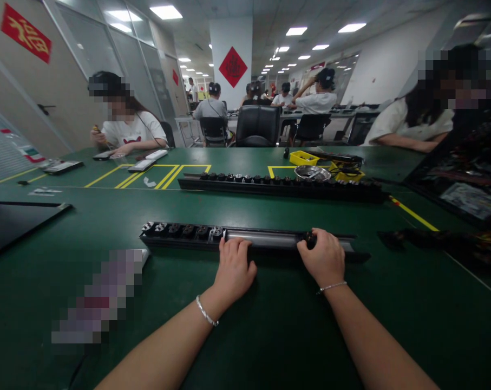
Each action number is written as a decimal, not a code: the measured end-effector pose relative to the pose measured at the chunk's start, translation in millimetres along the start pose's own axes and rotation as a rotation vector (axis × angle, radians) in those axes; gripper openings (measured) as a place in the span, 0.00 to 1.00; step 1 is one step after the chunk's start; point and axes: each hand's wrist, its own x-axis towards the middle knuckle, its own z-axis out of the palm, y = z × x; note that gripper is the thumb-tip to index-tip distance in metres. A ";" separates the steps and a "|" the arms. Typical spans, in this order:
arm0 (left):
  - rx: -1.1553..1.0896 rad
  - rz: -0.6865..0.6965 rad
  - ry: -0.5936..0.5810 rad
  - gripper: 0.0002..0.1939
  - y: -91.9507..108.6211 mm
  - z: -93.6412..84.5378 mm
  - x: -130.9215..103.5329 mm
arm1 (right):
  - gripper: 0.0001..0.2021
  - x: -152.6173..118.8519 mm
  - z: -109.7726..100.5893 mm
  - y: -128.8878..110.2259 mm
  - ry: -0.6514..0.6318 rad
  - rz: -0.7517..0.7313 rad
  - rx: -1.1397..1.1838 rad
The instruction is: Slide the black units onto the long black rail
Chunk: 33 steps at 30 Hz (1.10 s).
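A long black channel rail [265,250] lies across the table in front of me. Several round black-and-silver socket modules [188,231] sit in a row in its left part; the middle stretch shows a bare grey inner face. My left hand [235,265] rests its fingertips on the rail's near edge, right beside the last module of the row, with its thumb apart. Farther right along the same rail, my right hand [325,257] has its thumb and fingers closed around a small dark module [310,237], partly hidden by the fingers.
Behind lies a second black rail [269,187] filled with modules. Beyond it are a metal bowl [312,173] and a yellow bin [304,158]. A blurred-out flat object [103,295] lies left, near a black panel [18,222]. Dark cables [427,241] lie right. Co-workers sit across the table.
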 end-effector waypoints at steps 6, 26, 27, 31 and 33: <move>-0.020 -0.011 -0.025 0.21 2.7 -3.1 1.6 | 0.21 2.5 -4.5 0.7 -0.073 0.010 -0.015; -0.031 -0.025 -0.021 0.20 5.8 -3.1 4.1 | 0.23 8.9 -5.0 15.5 -0.083 -0.076 -0.016; -0.026 -0.026 -0.020 0.20 5.9 -3.0 4.2 | 0.23 8.9 -4.9 15.9 -0.081 -0.077 -0.026; -0.004 -0.033 -0.025 0.20 7.0 -2.9 4.2 | 0.24 8.7 -4.1 16.8 -0.057 -0.079 -0.056; 0.005 -0.035 -0.026 0.20 7.3 -2.7 4.3 | 0.23 8.7 -3.6 16.7 -0.046 -0.082 -0.056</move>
